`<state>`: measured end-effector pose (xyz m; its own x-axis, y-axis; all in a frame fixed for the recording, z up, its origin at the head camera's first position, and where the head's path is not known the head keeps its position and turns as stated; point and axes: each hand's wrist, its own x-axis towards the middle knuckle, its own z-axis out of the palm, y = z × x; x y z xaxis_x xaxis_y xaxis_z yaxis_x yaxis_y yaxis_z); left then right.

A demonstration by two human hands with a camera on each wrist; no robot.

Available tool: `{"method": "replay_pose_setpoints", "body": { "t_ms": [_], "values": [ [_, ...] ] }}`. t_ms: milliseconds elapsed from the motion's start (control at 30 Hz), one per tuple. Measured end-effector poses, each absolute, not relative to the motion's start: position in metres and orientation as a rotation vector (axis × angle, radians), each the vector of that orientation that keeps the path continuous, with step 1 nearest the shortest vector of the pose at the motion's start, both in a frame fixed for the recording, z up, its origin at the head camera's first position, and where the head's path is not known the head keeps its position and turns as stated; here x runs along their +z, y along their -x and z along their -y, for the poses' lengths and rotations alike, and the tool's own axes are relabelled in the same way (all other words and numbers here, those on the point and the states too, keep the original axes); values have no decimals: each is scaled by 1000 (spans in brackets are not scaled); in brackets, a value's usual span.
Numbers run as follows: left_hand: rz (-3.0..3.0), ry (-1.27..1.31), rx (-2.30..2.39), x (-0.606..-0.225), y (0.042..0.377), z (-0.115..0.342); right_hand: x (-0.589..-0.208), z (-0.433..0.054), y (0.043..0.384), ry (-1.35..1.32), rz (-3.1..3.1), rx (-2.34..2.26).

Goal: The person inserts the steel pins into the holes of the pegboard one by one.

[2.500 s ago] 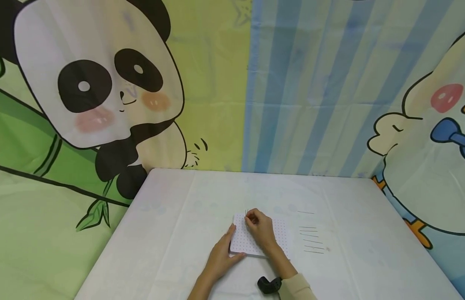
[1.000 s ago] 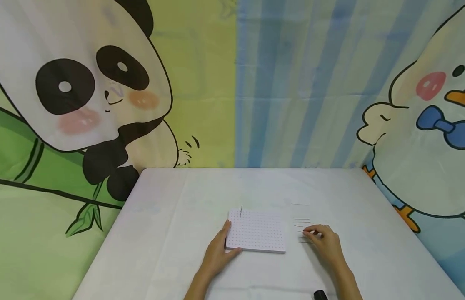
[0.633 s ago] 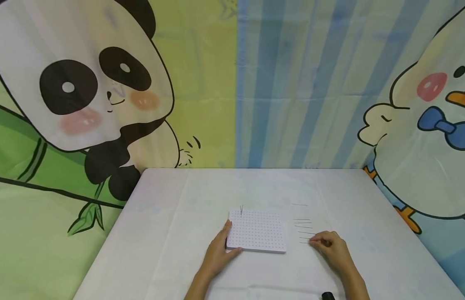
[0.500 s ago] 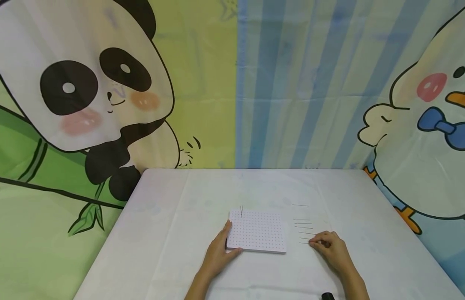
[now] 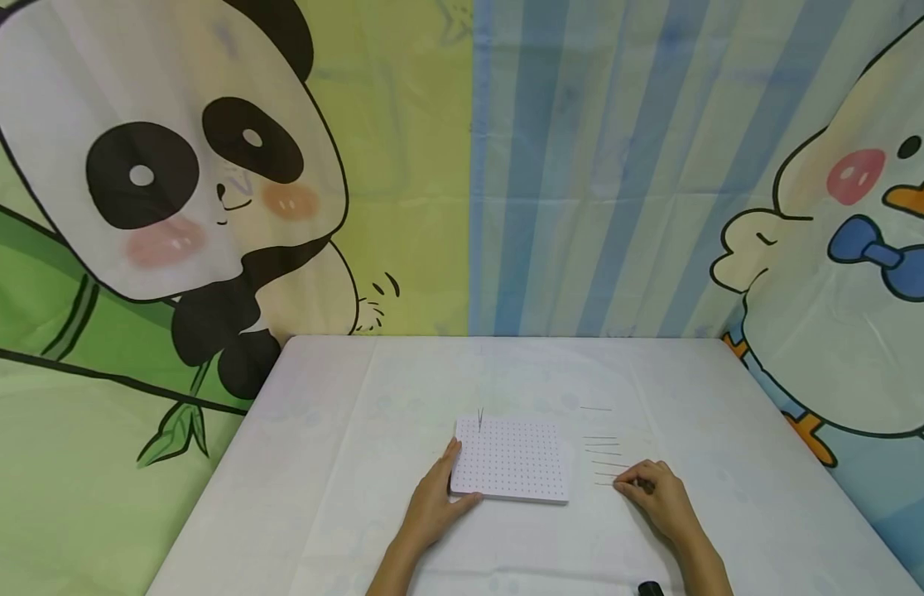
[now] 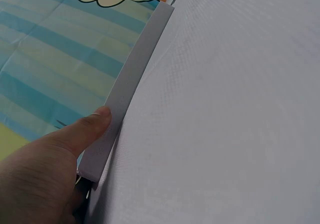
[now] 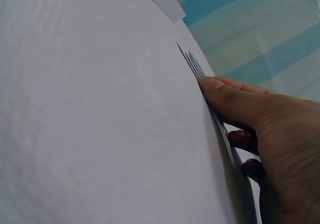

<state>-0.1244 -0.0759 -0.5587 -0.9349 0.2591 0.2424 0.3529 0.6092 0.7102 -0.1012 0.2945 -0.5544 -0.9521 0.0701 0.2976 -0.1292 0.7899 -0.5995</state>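
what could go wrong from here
Most loose rods lie close together, so the right hand, at one end of the row, might nudge neighbours. The left hand holds one corner of the board; a jolt could disturb the two standing rods, which lean apart.

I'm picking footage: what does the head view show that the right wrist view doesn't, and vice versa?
Head only: the left hand at the dotted board top, two upright rods in it, and the panda print.
Right wrist only: the right thumbnail, clear enough to make out.
Both: the right hand, lying rods, white table and striped backdrop.
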Motion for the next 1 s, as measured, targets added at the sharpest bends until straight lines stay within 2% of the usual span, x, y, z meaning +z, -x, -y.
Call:
{"method": "replay_pose_setpoints", "body": {
  "t_ms": [700,1000],
  "values": [
    [2703,527,-1226,-562,124,77,-551,-290,99,-50,2615,1014],
    [2706,521,-1242,-559,123,76,-544,-273,108,-102,2566,1060]
  ]
}}
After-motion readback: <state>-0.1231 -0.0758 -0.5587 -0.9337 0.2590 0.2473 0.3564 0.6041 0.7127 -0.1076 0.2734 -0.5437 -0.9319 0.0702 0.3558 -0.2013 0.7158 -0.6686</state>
